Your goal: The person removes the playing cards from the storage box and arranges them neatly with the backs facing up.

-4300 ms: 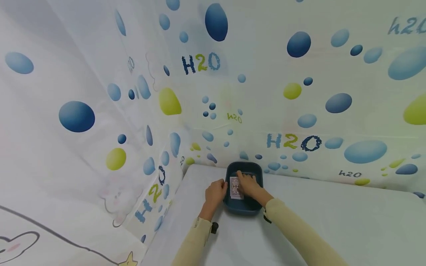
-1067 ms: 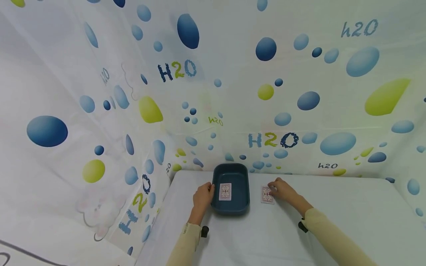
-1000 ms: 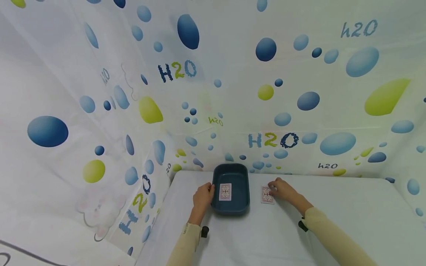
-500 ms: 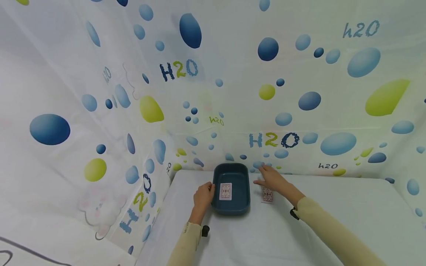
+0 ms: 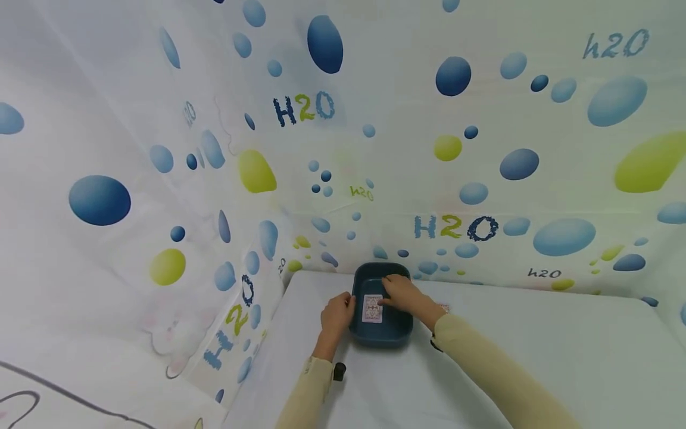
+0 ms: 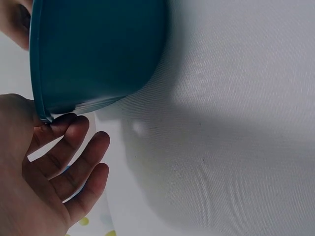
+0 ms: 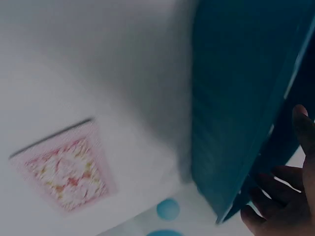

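A dark teal plastic basin (image 5: 382, 341) stands on the white table against the back wall. Inside it, on the left of its floor, lies a playing card or stack of cards (image 5: 371, 316) with a red-patterned back. My left hand (image 5: 337, 313) pinches the basin's left rim between thumb and index finger; the other fingers curl loosely below it in the left wrist view. Reaching over the right rim, my right hand (image 5: 405, 293) has its fingers spread just above the cards, nothing visibly gripped. Another red-backed card or stack (image 7: 69, 169) lies on the table right of the basin, mostly hidden by the right forearm in the head view.
White sheeting (image 5: 471, 179) with blue and green drops and H2O lettering rises behind and to the left of the table. The white tabletop (image 5: 563, 351) stretches away to the right of the basin.
My right hand has left the cards on the table and moved left into the basin. My left hand stays on the rim. The head view has turned slightly left.
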A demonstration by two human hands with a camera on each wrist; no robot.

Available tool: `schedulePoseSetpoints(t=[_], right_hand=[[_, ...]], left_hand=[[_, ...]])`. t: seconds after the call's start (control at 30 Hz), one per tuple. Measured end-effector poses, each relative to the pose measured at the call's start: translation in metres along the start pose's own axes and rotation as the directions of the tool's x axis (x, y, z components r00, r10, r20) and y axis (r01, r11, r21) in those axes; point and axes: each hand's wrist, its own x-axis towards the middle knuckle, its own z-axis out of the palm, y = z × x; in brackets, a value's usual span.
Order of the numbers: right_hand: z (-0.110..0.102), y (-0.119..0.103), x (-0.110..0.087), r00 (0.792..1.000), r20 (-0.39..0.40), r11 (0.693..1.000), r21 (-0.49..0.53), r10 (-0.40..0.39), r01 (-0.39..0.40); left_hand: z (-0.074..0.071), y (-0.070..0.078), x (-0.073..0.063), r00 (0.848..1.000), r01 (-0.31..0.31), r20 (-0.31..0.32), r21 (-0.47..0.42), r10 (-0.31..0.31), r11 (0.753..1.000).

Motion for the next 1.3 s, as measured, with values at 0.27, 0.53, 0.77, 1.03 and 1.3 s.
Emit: schedulePoseSetpoints(t=[0.27, 0.53, 0.77, 1.03, 1.3], right_hand=[[0.021, -0.026, 0.02, 0.973, 0.161, 0.978, 0.101, 0.167, -0.185], [0.029, -0.025, 0.021, 0.963, 0.172, 0.967, 0.111, 0.209, -0.229], [0.03, -0.025, 0.024, 0.963, 0.152, 0.953, 0.172, 0.223, -0.248], [0.03, -0.024, 0.021, 0.963, 0.101, 0.934, 0.239, 0.248, -0.265], [0.034, -0.019, 0.015, 0.985, 0.053, 0.888, 0.426, 0.167, -0.173]], left_hand=[[0.002, -0.002, -0.001, 0.999, -0.024, -0.028, 0.004, 0.024, 1.0], [0.001, 0.005, -0.007, 1.0, 0.006, -0.005, 0.005, -0.006, 1.0], [-0.001, 0.004, -0.004, 1.0, 0.013, -0.002, 0.004, -0.013, 1.0], [0.001, 0.002, -0.004, 1.0, 0.013, -0.004, -0.008, -0.013, 1.0], [0.0, 0.0, -0.005, 1.0, -0.001, -0.016, -0.022, 0.001, 1.0]])
